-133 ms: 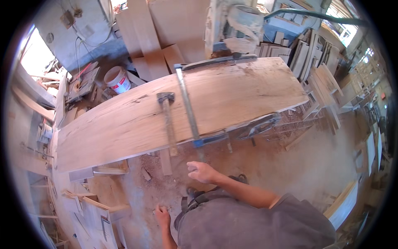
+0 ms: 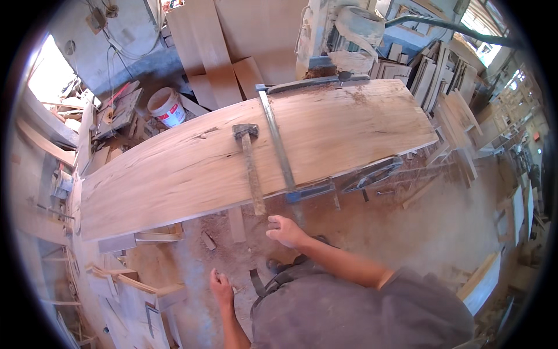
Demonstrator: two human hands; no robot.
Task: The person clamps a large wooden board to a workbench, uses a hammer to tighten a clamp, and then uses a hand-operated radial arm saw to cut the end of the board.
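Note:
Across the bench area lies a broad wooden slab (image 2: 174,168) with a knot and cracks in its grain. On it rests a tool with a dark metal head and wooden handle (image 2: 251,168), like a hatchet or hammer; its handle end juts past the near edge. A long bar clamp (image 2: 278,139) with blue ends spans the slab to its right. Just below the handle end, my right hand (image 2: 286,231) is empty, its fingers loosely bent and apart, not touching it. Lower left, my left hand (image 2: 221,287) hangs empty above the floor, fingers partly spread.
A dark plane-like tool or clamp part (image 2: 372,173) sits along the near edge. Behind the slab stand a white bucket (image 2: 167,107) and tall boards (image 2: 256,29). Stacked planks (image 2: 427,75) lean at the back right; wooden frames (image 2: 136,291) stand front left.
My right hand has risen slightly closer to the handle end. The left hand has moved up and a little left. The whole slab appears shifted a little right in view.

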